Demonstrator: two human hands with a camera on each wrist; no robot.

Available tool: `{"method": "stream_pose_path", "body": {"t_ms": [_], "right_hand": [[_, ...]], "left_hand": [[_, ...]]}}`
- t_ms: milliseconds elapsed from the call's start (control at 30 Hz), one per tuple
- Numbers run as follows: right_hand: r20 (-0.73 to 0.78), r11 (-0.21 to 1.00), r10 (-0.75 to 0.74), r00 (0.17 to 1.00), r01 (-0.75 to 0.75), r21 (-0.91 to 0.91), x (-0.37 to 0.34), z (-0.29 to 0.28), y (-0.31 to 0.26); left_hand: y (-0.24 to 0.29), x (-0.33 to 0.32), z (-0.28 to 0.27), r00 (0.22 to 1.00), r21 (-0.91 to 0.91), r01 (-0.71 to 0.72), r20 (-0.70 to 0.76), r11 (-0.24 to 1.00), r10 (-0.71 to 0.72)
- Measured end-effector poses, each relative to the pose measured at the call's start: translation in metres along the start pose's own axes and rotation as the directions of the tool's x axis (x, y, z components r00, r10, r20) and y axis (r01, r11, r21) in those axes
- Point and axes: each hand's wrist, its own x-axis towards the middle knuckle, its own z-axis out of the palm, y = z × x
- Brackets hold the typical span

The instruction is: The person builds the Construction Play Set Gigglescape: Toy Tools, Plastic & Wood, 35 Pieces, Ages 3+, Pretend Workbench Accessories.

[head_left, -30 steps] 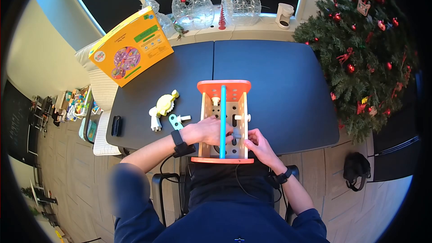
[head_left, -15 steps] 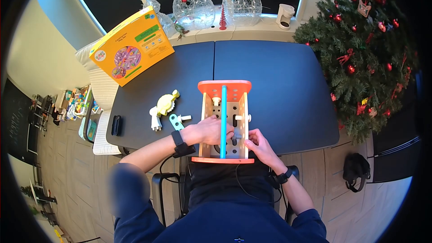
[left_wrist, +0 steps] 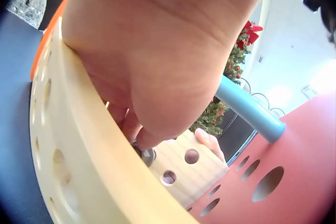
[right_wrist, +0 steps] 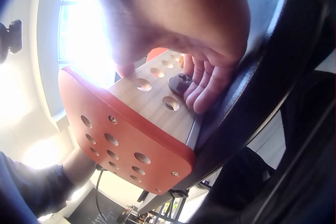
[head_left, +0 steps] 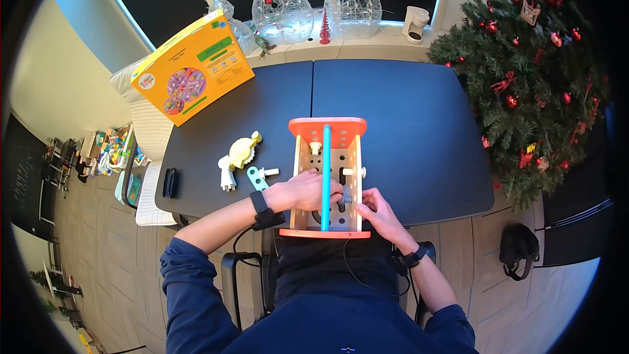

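Note:
A wooden toy toolbox with red end panels, perforated side walls and a blue bar handle stands at the table's near edge. My left hand reaches in over its left wall, under the handle, its fingertips pinching a grey faceted piece by the inside of the right wall. From outside, my right hand holds the slotted head of a grey toy screw with curled fingers, its thumb at that wall's upper edge. A cream peg goes through the same wall farther along.
Left of the toolbox lie a light-blue perforated strip, a white piece and a yellow toy piece. A dark wallet-like object is by the table's left edge. A yellow box stands at the back left.

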Motion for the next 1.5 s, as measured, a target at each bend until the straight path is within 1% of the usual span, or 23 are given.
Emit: {"method": "stream_pose_path", "body": {"t_ms": [33,133,233,333,433,533,633,733,833,933,1033,1133,1233,1333,1433,1500], "right_hand": [[0.000,1.000,0.000,1.000,0.000,0.002,0.000,0.000,0.000],[-0.004,1.000,-0.001,1.000,0.001,-0.010,0.000,0.000,0.001],[0.000,1.000,0.002,1.000,-0.002,-0.018,-0.001,0.000,-0.003],[-0.006,1.000,-0.021,1.000,0.021,-0.021,0.000,0.000,0.002],[-0.007,0.999,-0.014,1.000,0.014,-0.031,0.000,0.000,0.001],[-0.005,0.999,-0.022,1.000,0.022,-0.044,0.000,-0.001,0.001],[-0.003,0.999,-0.015,1.000,0.015,-0.049,-0.001,-0.001,-0.001],[-0.002,0.999,-0.029,1.000,0.029,-0.037,0.000,-0.001,0.003],[-0.009,0.998,-0.038,0.999,0.037,-0.051,0.001,0.000,0.005],[-0.012,0.998,-0.034,0.999,0.033,-0.045,0.001,0.000,0.003],[-0.007,0.999,-0.034,0.999,0.034,-0.029,-0.001,0.001,-0.002],[-0.012,0.998,-0.037,0.999,0.036,-0.058,0.000,0.001,0.003],[-0.008,0.998,-0.046,0.999,0.045,-0.048,0.001,0.001,0.003],[-0.001,0.999,-0.028,1.000,0.028,-0.043,0.001,0.001,0.001],[0.002,0.998,-0.020,1.000,0.020,-0.053,0.001,0.000,0.000],[0.003,0.999,-0.021,1.000,0.021,-0.049,0.001,0.000,-0.001]], "left_hand": [[0.005,-0.002,-0.006,1.000,-0.003,-0.015,-0.004,1.000,0.015],[0.021,-0.008,-0.024,0.999,-0.132,0.050,-0.008,0.990,-0.052],[0.027,-0.009,-0.030,0.998,-0.135,0.066,-0.002,0.989,-0.066],[0.005,-0.002,-0.003,0.988,0.022,-0.076,-0.135,0.997,0.078],[-0.005,0.006,0.007,0.999,0.043,-0.043,-0.018,0.998,0.044],[0.021,-0.001,-0.026,0.998,-0.099,0.029,0.061,0.995,-0.023],[0.027,-0.002,-0.030,1.000,-0.084,0.017,0.016,0.996,-0.016],[0.019,0.001,-0.017,0.999,-0.060,0.045,0.013,0.997,-0.044],[0.015,0.005,-0.012,0.994,0.018,0.068,0.079,0.997,-0.070],[0.017,0.005,-0.015,0.998,0.021,0.007,0.058,1.000,-0.008],[0.031,0.001,-0.030,0.995,-0.083,0.080,0.058,0.993,-0.075],[0.030,0.001,-0.028,0.993,-0.088,0.098,0.070,0.991,-0.092],[0.018,0.007,-0.015,0.991,-0.021,0.087,0.106,0.996,-0.084],[0.018,0.010,-0.018,0.989,-0.010,0.032,0.145,0.999,-0.031],[0.029,0.006,-0.032,0.981,-0.154,0.121,0.169,0.981,-0.094],[0.034,0.006,-0.034,0.980,-0.125,0.142,0.155,0.982,-0.122]]}}
